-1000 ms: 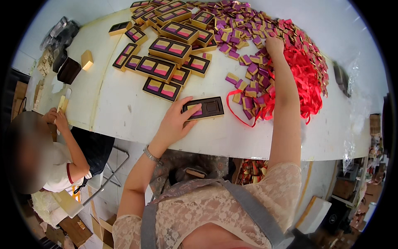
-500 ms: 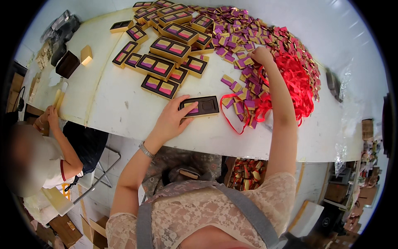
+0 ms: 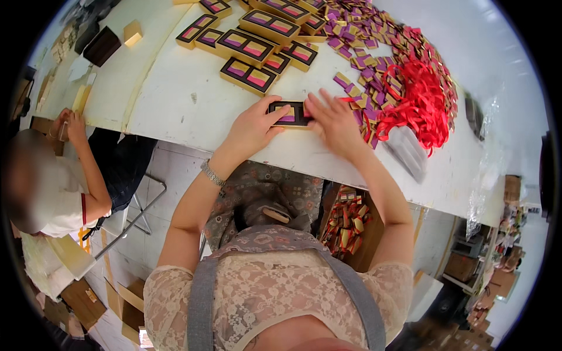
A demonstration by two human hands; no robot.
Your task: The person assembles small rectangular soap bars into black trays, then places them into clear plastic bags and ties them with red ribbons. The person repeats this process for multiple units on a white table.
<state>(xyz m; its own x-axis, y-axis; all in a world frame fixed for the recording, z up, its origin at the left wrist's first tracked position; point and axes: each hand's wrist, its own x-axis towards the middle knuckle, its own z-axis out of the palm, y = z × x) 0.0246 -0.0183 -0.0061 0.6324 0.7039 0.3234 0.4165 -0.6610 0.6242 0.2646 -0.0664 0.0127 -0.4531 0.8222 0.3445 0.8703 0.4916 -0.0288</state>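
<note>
One black-and-gold rectangular box [image 3: 299, 113] lies between left grip [image 3: 250, 126], clasping its left end, and right grip [image 3: 339, 130], hold unclear.

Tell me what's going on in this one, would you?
A person's left hand steadies the left end of a dark two-compartment box, thumb over a purple-and-gold wrapped square in its left compartment. The right hand, slightly blurred, is over the right compartment, where some pink shows. Filled gold-sided boxes are stacked beyond, with loose wrapped squares and tangled red ribbons to the right. A co-worker is at the left.
</note>
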